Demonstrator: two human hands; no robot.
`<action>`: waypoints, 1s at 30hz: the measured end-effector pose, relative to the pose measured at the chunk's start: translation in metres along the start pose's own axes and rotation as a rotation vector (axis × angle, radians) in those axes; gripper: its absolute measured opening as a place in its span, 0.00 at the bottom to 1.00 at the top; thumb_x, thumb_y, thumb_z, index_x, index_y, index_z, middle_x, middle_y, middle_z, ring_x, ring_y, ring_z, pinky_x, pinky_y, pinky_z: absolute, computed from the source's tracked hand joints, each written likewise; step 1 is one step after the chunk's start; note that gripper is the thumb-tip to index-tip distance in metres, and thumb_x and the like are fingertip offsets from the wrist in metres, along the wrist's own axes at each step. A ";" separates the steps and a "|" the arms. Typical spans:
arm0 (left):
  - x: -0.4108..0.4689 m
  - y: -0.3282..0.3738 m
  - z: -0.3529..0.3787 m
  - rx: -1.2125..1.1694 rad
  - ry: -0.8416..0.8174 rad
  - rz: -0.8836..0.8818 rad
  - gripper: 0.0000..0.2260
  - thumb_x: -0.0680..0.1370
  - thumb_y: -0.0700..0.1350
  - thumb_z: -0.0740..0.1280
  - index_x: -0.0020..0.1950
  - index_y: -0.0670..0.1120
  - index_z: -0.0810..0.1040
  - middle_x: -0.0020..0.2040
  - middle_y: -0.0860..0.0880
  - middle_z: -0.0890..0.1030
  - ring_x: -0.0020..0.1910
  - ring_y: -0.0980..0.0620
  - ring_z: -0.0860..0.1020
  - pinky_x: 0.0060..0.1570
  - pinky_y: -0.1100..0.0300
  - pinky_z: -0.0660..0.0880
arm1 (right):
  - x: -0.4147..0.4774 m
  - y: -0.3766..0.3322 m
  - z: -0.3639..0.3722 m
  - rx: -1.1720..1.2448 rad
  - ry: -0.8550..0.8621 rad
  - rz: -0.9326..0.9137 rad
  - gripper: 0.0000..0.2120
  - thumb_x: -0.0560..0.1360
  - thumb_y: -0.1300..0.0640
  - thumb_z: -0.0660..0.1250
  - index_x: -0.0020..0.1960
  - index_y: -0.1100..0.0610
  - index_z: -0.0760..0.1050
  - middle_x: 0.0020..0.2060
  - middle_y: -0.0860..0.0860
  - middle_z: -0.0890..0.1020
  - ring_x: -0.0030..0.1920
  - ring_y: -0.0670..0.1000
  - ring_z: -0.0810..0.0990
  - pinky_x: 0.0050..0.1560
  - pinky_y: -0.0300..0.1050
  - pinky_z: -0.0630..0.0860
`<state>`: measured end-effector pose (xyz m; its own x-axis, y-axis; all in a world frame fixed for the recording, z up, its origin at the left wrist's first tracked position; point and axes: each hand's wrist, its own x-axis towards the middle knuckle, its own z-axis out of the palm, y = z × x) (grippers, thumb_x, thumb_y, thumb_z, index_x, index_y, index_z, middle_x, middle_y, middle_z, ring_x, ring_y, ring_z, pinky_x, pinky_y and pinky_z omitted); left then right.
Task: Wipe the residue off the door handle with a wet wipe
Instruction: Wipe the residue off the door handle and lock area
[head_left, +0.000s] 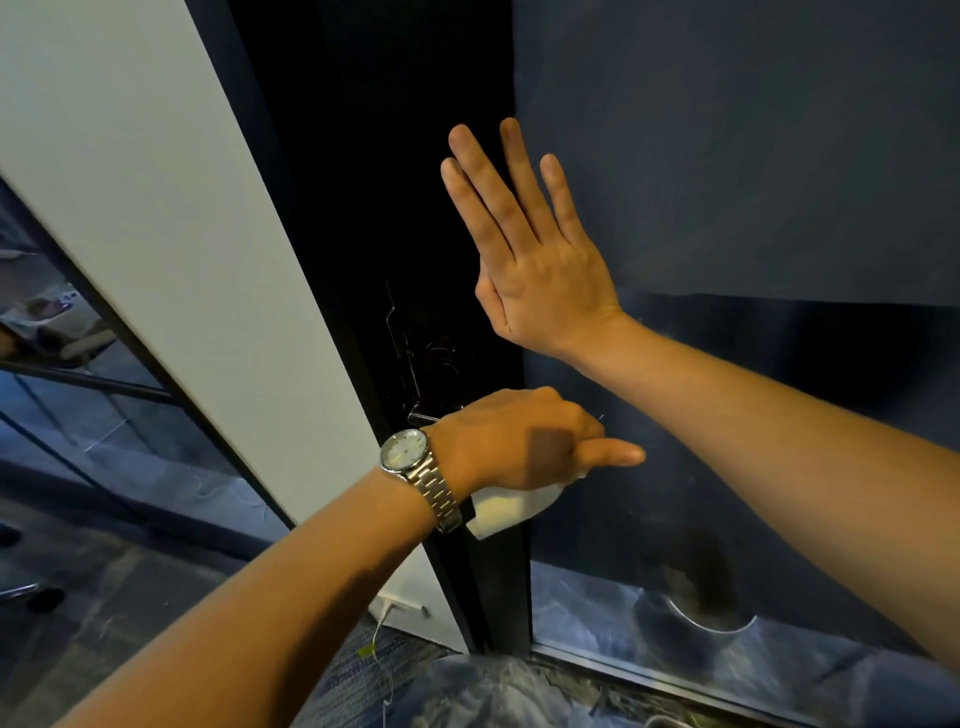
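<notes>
My left hand (524, 441), with a steel watch on the wrist, is curled round a white wet wipe (511, 506) and wraps it over the dark door handle (423, 415); only the handle's left end shows beyond my knuckles. The thumb sticks out to the right. The wipe's loose end hangs below my palm. My right hand (535, 260) lies flat with straight fingers against the dark door (447, 338), above the handle.
A dark blue frosted glass panel (753, 182) stands right of the door. A white wall panel (171, 234) runs diagonally on the left, with glass and office furniture beyond it. A thin cable (382, 644) lies on the carpet below.
</notes>
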<state>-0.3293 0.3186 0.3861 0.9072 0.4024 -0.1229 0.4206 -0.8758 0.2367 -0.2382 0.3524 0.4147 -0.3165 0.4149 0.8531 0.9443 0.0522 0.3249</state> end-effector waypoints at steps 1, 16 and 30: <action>-0.003 -0.004 0.000 -0.014 0.005 0.009 0.22 0.75 0.63 0.52 0.35 0.48 0.73 0.28 0.57 0.71 0.29 0.58 0.72 0.41 0.58 0.75 | 0.000 0.000 0.000 -0.001 0.004 -0.001 0.28 0.72 0.62 0.57 0.72 0.62 0.62 0.70 0.59 0.67 0.71 0.64 0.63 0.71 0.57 0.57; -0.017 0.004 0.010 -0.083 0.121 0.102 0.14 0.80 0.49 0.53 0.51 0.45 0.76 0.47 0.49 0.79 0.46 0.50 0.75 0.52 0.50 0.73 | -0.001 0.000 0.000 -0.024 0.005 -0.015 0.29 0.71 0.61 0.58 0.72 0.62 0.62 0.71 0.59 0.67 0.71 0.64 0.63 0.71 0.58 0.58; -0.015 -0.007 0.005 -0.195 0.108 0.163 0.23 0.75 0.56 0.54 0.52 0.42 0.79 0.46 0.44 0.82 0.46 0.48 0.80 0.49 0.50 0.77 | -0.001 0.000 0.001 -0.033 0.008 -0.007 0.29 0.72 0.61 0.58 0.72 0.62 0.61 0.71 0.58 0.67 0.71 0.63 0.63 0.71 0.58 0.58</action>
<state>-0.3460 0.3176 0.3809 0.9548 0.2953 0.0330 0.2536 -0.8677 0.4275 -0.2376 0.3529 0.4133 -0.3240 0.4073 0.8539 0.9386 0.0255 0.3440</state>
